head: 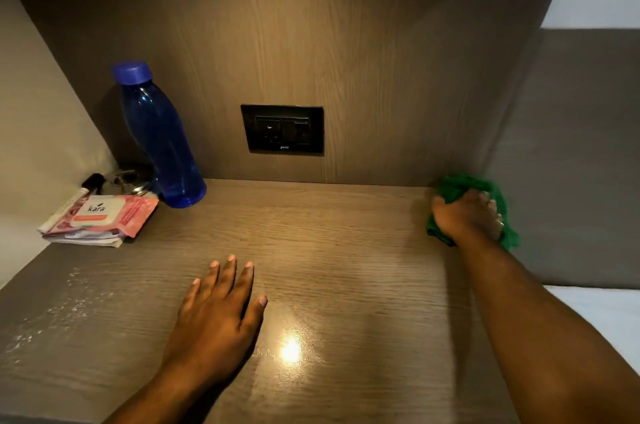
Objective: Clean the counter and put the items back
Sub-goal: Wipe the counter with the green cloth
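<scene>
A wood-grain desk (346, 250) fills the lower half of the frame, set inside a brown alcove. Nearest the viewer, at the lower centre, a bright spot of reflected light (291, 351) shines on the surface. Just left of it the left hand (218, 312) lies flat, palm down, fingers spread apart and holding nothing, its forearm coming in from the bottom edge. At the lower left of the frame a scatter of white powdery specks (52, 316) dusts the desk. From the lower right a bare forearm reaches up to the right hand (467, 215), at the middle right of the frame, which is closed around a bunched green cloth (450, 189) and presses it onto the desk near the right side panel and close to the back corner. Farther back, at the middle left, a pink pack of wet wipes (110, 215) marked "kara" lies flat on top of some folded papers (90, 241), with a slim white tube (69, 202) along its left edge. Behind the pack sits a small shiny metal object (133, 179) whose kind is unclear, and beside it a dark cap (93, 179). Just right of these a blue translucent bottle (162, 143) with a blue screw lid stands upright against the back panel. On that back panel, at the centre of the frame, a black socket plate (282, 129) is mounted.
</scene>
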